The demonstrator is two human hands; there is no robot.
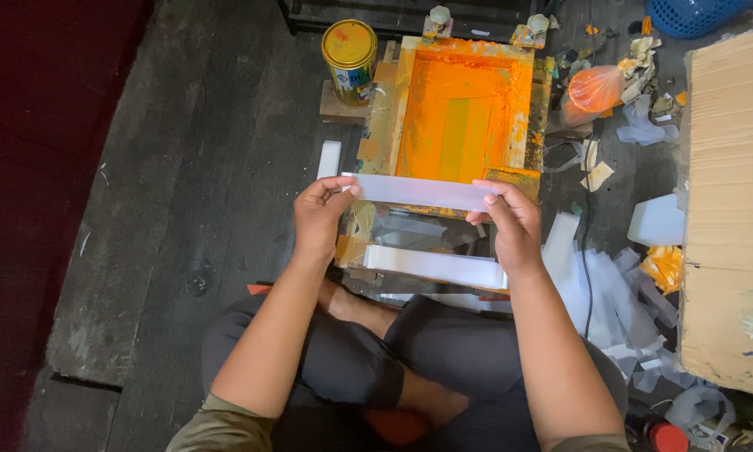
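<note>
I sit cross-legged on a dark wooden floor. My left hand (320, 213) and my right hand (510, 224) each pinch one end of a long white plastic strip (418, 192), held level in front of me. Just beyond it lies a wooden printing screen frame (523, 100) smeared with orange ink. A second white strip (435, 265) rests on the glass base below my hands, near my knees.
A yellow-lidded paint can (350, 52) stands left of the frame. A large cardboard box (728, 209) fills the right side. White strips (611, 293) litter the floor to my right, with an orange plastic bag (596, 88) and a blue basket (694, 15) farther back.
</note>
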